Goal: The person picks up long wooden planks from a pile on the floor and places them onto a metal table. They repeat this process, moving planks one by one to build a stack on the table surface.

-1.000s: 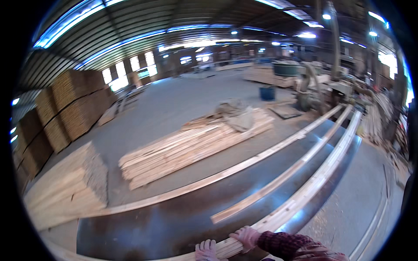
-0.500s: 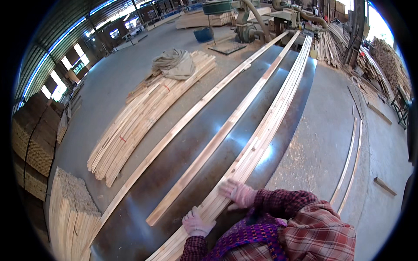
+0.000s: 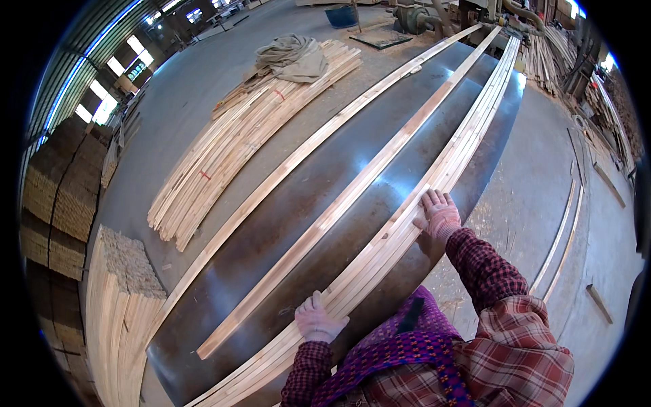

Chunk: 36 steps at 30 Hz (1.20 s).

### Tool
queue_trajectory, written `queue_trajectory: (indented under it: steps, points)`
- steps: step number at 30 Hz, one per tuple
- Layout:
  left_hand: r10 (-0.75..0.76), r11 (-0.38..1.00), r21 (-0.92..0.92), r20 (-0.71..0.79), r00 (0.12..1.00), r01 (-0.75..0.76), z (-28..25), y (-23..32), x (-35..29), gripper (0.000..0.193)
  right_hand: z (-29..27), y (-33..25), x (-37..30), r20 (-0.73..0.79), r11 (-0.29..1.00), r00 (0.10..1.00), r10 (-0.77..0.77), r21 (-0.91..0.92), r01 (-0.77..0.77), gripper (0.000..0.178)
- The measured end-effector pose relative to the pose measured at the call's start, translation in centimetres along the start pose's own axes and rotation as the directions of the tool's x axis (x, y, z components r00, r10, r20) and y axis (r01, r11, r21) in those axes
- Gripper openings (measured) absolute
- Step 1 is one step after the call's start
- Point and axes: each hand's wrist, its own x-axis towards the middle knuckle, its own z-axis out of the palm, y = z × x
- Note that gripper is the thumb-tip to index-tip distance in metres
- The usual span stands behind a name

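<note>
The long wooden strips (image 3: 380, 254) lie side by side along the dark worktop (image 3: 251, 275). The right hand (image 3: 441, 216) rests on them, fingers slightly apart; the left hand (image 3: 319, 321) touches them, but I cannot tell if its fingers clamp. Uneven pressure could, I think, spread them.

No readable lettering or numbers anywhere here

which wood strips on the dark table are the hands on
The bundle of strips nearest the body: left hand and right hand rest on it. The lone middle strip and left-edge strip are untouched.
</note>
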Motion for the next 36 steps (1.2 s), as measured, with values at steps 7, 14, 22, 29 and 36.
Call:
queue_trajectory:
  steps: [7, 14, 22, 29, 36]
  points:
    - [-0.002, 1.0, -0.013, 0.01, 1.0, 0.002, -0.3, 0.2, 0.1, 0.119, 1.3, -4.7, -0.6, -0.031, 0.996, 0.997, -0.07, -0.054, 0.068, 0.077]
    - [-0.023, 1.0, -0.011, 0.052, 0.998, 0.023, -0.6, 0.1, 0.0, 0.126, 2.0, -9.6, -2.7, -0.16, 0.97, 0.961, -0.224, 0.06, 0.236, 0.066]
    - [-0.022, 1.0, 0.019, 0.086, 0.996, 0.021, -0.8, 0.2, 0.1, 0.127, 0.4, -14.3, -1.8, -0.142, 0.775, 0.777, -0.614, 0.083, 0.627, 0.047]
    - [-0.022, 0.999, -0.029, 0.069, 0.997, 0.024, 0.3, -0.1, 0.0, 0.124, 1.9, -16.5, -1.8, -0.015, 0.73, 0.736, -0.676, 0.122, 0.673, 0.039]
    - [0.065, 0.996, 0.075, -0.225, 0.972, -0.049, 0.4, -1.6, -2.4, 0.109, 3.1, -16.4, -1.6, -0.028, 0.725, 0.731, -0.681, 0.107, 0.68, 0.038]
